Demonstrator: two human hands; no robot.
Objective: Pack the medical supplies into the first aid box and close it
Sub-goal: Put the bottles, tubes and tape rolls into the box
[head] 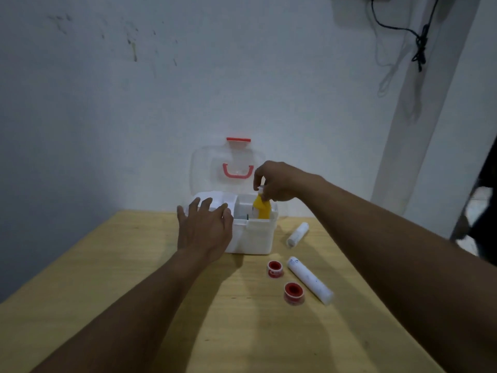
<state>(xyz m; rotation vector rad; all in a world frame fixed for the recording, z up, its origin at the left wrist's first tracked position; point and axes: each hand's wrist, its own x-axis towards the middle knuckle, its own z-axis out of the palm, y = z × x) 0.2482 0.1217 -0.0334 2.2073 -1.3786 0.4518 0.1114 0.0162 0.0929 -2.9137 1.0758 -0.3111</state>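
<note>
The white first aid box stands open on the yellow table, its clear lid upright against the wall, red handle and red latch showing. In the right compartment a yellow bottle stands upright, partly below the rim; a white inner tray covers the left side. The right hand pinches the bottle's top from above. The left hand rests on the box's front left edge, fingers relaxed and spread, gripping nothing. Right of the box lie a short white roll, a long white roll, a red-centred tape spool just beside the long one, and a second tape spool nearer. Print on the bottle is too blurred to read.
</note>
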